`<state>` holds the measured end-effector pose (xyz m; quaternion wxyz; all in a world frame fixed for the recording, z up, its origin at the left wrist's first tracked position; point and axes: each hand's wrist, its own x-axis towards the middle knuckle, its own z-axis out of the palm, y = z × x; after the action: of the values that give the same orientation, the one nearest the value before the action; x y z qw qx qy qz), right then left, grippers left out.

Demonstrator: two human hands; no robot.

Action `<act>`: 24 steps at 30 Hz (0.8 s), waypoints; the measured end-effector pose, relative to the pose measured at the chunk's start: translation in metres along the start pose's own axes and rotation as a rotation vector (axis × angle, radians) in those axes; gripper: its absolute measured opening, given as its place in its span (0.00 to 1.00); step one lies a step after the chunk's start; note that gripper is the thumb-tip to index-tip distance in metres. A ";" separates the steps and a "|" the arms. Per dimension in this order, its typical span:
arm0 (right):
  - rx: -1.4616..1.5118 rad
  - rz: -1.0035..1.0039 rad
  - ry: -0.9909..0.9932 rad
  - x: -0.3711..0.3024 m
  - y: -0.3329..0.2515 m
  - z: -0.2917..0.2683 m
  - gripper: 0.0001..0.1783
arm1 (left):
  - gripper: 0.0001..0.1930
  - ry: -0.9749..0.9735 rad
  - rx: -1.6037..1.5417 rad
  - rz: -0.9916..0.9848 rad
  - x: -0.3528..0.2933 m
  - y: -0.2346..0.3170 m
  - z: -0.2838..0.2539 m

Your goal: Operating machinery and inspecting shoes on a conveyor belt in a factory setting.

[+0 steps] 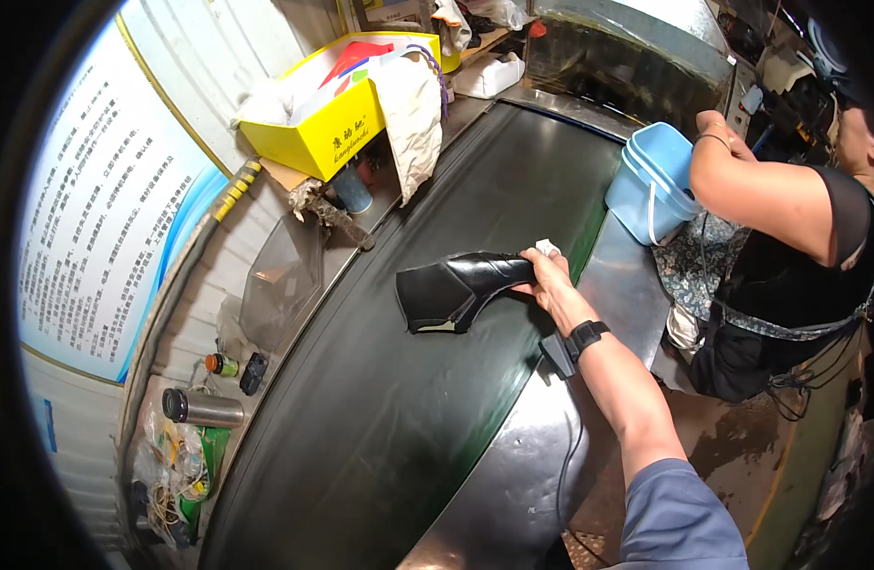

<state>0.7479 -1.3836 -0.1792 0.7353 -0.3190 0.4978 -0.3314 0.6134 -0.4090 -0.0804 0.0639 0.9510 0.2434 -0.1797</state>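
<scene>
My right hand (549,277) reaches in from the lower right over a dark conveyor belt. Its fingers are closed on one narrow end of a black leather shoe upper (446,293). The wide end of the upper points left, and a pale strip shows along its lower edge. A bit of white material (547,247) pokes out by my fingertips; whether it is cloth or paper I cannot tell. My left hand is out of the picture.
The conveyor belt (361,427) runs beside a metal ledge (513,456). A yellow box (313,128) with a cloth hangs over the far left side. A blue bucket (636,180) stands right, beside another person (788,218). A steel flask (204,408) lies at left.
</scene>
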 end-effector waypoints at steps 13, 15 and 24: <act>-0.463 -0.949 -0.955 -0.351 -0.021 0.037 0.36 | 0.22 0.068 -0.419 1.043 -0.074 0.276 -0.053; -0.340 -0.847 -1.185 -0.412 -0.018 0.034 0.41 | 0.39 -0.084 -0.724 1.122 -0.088 0.289 -0.044; -0.305 -0.073 -1.540 -0.582 0.105 -0.013 0.54 | 0.36 -0.696 -1.032 1.150 -0.123 0.214 -0.056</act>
<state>0.5882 -0.8563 0.0357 0.8100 -0.5725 -0.1230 0.0310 0.6340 -0.6382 0.0245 0.6428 0.6687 -0.2603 -0.2681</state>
